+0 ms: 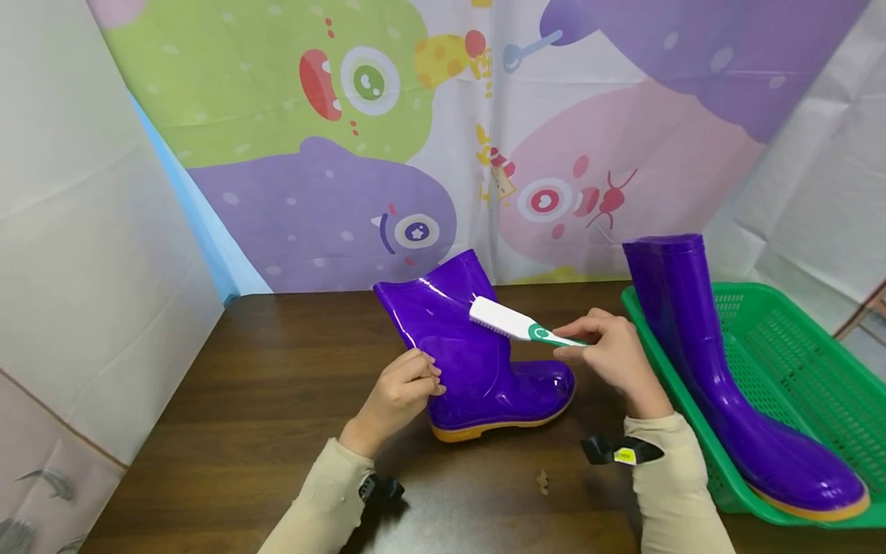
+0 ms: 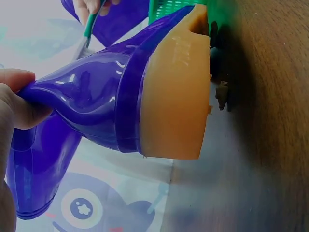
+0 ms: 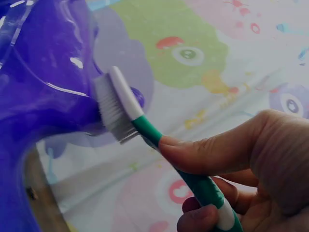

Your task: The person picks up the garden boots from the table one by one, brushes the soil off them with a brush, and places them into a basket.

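A purple rain boot (image 1: 464, 362) with a tan sole (image 2: 175, 96) is held up off the wooden table, its toe pointing right. My left hand (image 1: 401, 388) pinches the back of its shaft, folding the rubber between thumb and fingers. In my right hand (image 1: 612, 354) is a white and green scrub brush (image 1: 508, 319), gripped by its handle. The brush's bristles (image 3: 113, 108) face the boot's shaft and appear to touch it in the right wrist view.
A second purple boot (image 1: 720, 385) leans in a green plastic basket (image 1: 768, 292) at the right. Small brown crumbs (image 1: 543, 482) lie on the wooden table (image 1: 277, 431). A cartoon-printed cloth (image 1: 471, 223) hangs behind, with pale sheets at both sides.
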